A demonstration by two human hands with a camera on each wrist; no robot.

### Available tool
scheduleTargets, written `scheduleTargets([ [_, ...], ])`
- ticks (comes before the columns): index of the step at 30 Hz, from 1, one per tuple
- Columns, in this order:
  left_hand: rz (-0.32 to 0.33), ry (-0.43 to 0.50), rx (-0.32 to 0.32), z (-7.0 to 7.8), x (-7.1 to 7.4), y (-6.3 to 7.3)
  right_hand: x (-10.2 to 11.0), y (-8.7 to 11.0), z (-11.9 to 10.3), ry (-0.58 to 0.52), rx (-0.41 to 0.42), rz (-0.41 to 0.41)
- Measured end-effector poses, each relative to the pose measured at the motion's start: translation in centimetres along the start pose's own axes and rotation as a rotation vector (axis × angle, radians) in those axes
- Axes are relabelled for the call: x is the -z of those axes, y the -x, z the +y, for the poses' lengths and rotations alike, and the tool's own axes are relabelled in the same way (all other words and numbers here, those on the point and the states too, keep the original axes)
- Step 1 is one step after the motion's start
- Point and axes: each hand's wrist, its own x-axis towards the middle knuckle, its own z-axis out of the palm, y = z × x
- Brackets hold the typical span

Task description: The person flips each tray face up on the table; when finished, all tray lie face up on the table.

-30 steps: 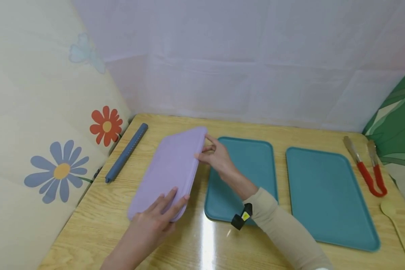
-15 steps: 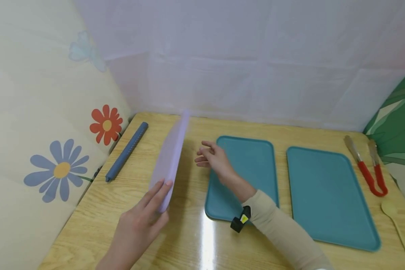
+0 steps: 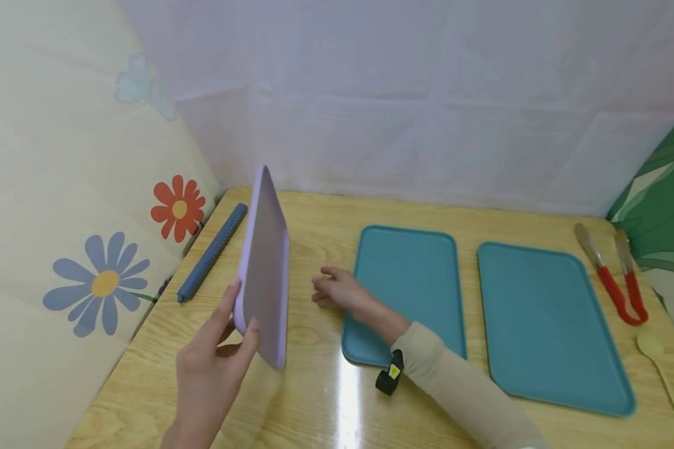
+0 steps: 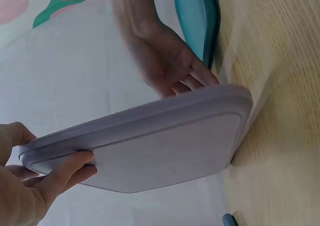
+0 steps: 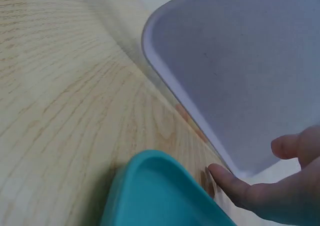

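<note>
A lilac rectangular tray [image 3: 266,268] stands nearly upright on its long edge, its rimmed inner face toward the right. At its near upper corner my left hand [image 3: 210,358] pinches the rim, thumb on the inner side and fingers on the outer face. The tray's flat underside [image 4: 165,156] shows in the left wrist view. My right hand [image 3: 342,292] hovers low between this tray and the nearer teal tray [image 3: 410,268], fingers loosely bent and holding nothing. In the right wrist view its thumb and a finger appear in front of the lilac tray [image 5: 235,76], apparently apart from it.
A second teal tray [image 3: 550,330] lies further right. Red-handled tongs [image 3: 618,287] and a pale yellow spoon [image 3: 651,349] lie along the right edge. A dark blue rod-like item [image 3: 212,252] lies near the left edge of the wooden table [image 3: 309,399]. Cloth hangs behind.
The lilac tray has swung from leaning left to nearly upright, its inner face now showing. My right hand has let go of its rim and moved slightly down; the left hand has moved left.
</note>
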Motion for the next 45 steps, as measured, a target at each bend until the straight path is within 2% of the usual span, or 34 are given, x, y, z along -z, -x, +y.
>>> scheduleTargets([
  [3,0.024,0.045,0.11,0.2,0.3,-0.1,-0.4,-0.1,0.1,0.01,-0.006,0.005],
  [8,0.014,0.128,0.305,0.5,0.6,-0.5,-0.6,-0.2,0.1,0.01,0.017,0.006],
  [13,0.027,0.223,0.43,0.6,0.9,-0.9,-0.1,-0.3,0.3,0.016,0.033,0.022],
  [18,0.042,0.38,0.569,0.3,1.6,-1.6,0.9,-0.2,0.5,0.069,0.044,0.032],
  [22,-0.007,0.448,0.655,-0.6,2.2,-2.2,1.6,0.0,0.6,0.114,0.057,0.014],
  [24,-0.069,0.445,0.665,-1.5,2.6,-2.7,1.9,0.2,0.6,0.125,0.046,0.017],
  [27,-0.183,0.439,0.669,-3.8,3.5,-3.8,2.2,0.4,0.3,0.138,0.012,0.029],
  [29,-0.283,0.42,0.66,-5.8,4.2,-4.7,2.4,0.6,0.1,0.146,-0.007,0.036],
  [32,-0.455,0.445,0.663,-8.8,5.2,-6.2,2.6,0.6,-0.2,0.165,-0.021,0.039],
  [35,-0.608,0.5,0.7,-11.5,5.6,-7.6,2.8,0.6,-0.3,0.191,-0.022,0.042],
  [37,-0.677,0.5,0.73,-12.8,5.6,-8.3,2.9,0.6,-0.5,0.212,-0.018,0.044],
  [39,-0.727,0.447,0.755,-13.8,5.4,-8.7,3.0,0.6,-0.5,0.23,-0.009,0.044],
  [42,-0.803,0.301,0.731,-14.8,4.6,-8.9,2.9,0.6,-0.7,0.256,0.008,0.048],
  [45,-0.835,0.166,0.719,-15.5,3.7,-8.8,2.8,0.7,-0.8,0.283,0.018,0.061],
])
